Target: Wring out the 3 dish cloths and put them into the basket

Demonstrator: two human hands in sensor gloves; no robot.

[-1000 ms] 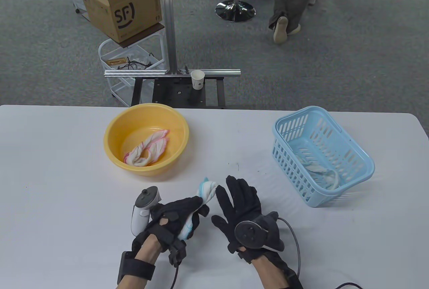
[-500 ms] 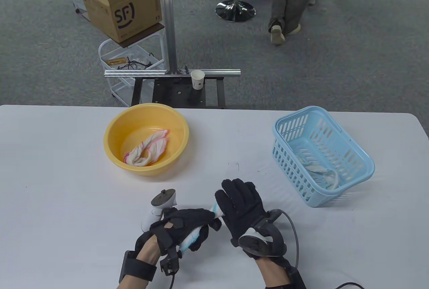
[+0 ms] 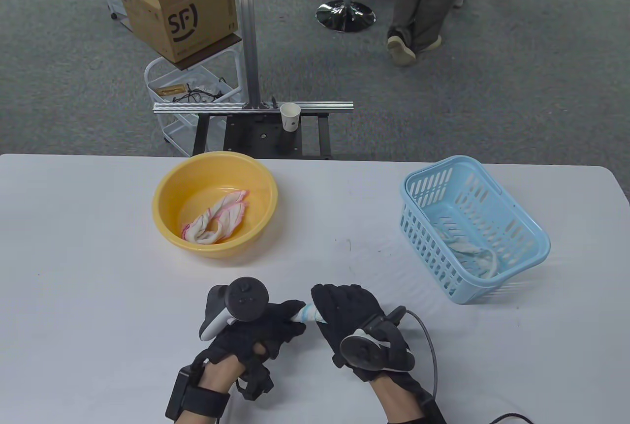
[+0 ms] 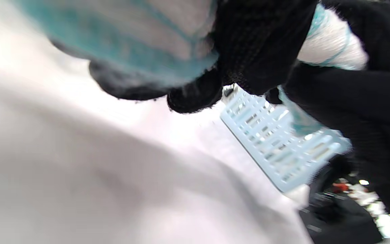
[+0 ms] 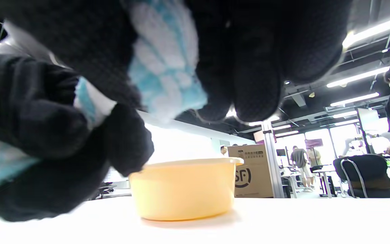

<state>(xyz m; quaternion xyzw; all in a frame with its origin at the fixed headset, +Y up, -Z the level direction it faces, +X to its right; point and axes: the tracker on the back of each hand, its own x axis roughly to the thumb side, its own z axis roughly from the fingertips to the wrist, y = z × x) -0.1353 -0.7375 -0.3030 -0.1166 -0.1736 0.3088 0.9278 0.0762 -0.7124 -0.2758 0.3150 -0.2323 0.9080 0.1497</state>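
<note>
Beyond the left hand [image 3: 256, 328], out toward the far side of the white worktop [image 3: 88, 257], stands a yellow basin [image 3: 215, 204] with a pink-edged cloth [image 3: 216, 220] lying crumpled on its bottom. The left hand itself hovers over the near edge of the worktop with its fingers curled tight round one end of a blue-edged cloth [image 3: 306, 313]; the left wrist view shows that cloth [image 4: 330, 44] passing between the black gloved fingers [image 4: 259, 44], blurred but plainly wrapped by them. Only a short, twisted stretch of the cloth shows between the two hands, which sit almost knuckle to knuckle. Just beside it, the right hand [image 3: 352, 318] clasps the other end, fingers bent over the roll; in the right wrist view the cloth [image 5: 164, 64] bulges out from under those fingers [image 5: 256, 67], with the basin [image 5: 183, 188] standing on the worktop behind. A cable [image 3: 430, 350] trails from the right hand's tracker toward the near edge. Beyond and to the right of the right hand, well apart from it, sits the light blue basket [image 3: 475, 234], slightly askew, with a whitish cloth [image 3: 472, 249] lying inside on its floor. Past the worktop's far edge, roughly in line with the gap between the hands, a paper cup [image 3: 290, 116] stands on a metal frame.
</note>
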